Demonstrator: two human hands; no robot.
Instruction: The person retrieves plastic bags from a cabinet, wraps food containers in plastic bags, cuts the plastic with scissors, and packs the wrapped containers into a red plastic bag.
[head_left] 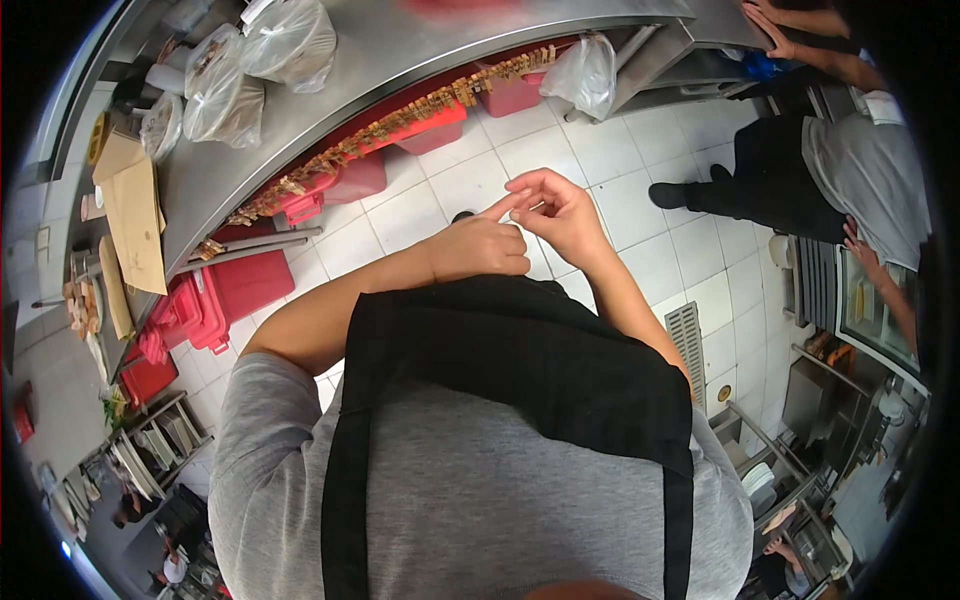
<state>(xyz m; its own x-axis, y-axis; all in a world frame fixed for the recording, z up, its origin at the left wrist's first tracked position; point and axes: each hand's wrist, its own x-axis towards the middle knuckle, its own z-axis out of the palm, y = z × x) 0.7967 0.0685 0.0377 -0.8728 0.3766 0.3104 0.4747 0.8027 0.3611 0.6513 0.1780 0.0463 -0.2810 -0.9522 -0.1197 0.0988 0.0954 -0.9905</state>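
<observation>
My left hand is in front of the black apron, its index finger stretched out and the other fingers curled in. No object shows in it. My right hand is raised beside it, fingers bent and apart from the thumb, with nothing visible between them. The left index fingertip meets or overlaps the right fingers; whether they touch, I cannot tell. Both hands are in the air above the white tiled floor.
A steel counter curves along the front and left, carrying plastic bags and cardboard. Red bins stand beneath it. A white bag hangs at its edge. At right stands a person in a grey shirt; a floor drain lies nearby.
</observation>
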